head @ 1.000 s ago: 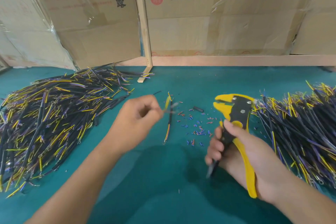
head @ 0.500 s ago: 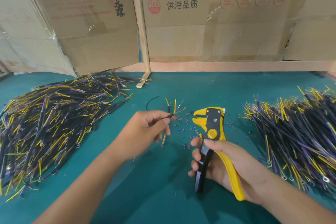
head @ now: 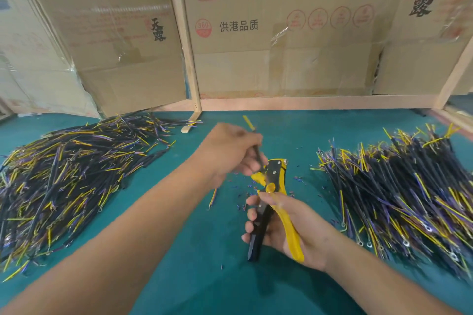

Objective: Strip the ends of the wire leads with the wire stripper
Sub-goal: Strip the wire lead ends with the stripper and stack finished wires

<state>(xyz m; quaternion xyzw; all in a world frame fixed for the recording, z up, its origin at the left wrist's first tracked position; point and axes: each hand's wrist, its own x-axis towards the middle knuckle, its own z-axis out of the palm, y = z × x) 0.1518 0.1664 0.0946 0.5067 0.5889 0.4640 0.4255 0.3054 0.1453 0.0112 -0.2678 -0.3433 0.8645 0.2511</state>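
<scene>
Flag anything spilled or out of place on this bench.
Small insulation offcuts lie scattered on the green mat around the wire stripper. One lead lies alone between the piles. Nothing looks damaged.

Printed cardboard boxes (head: 281,33) stand behind a wooden frame (head: 307,103) on teal tabletop (head: 204,276).

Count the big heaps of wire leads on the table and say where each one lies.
2. One heap lies on the green table left of the left hand; the other lies right of the wire stripper. More may lie beyond the frame.
</scene>
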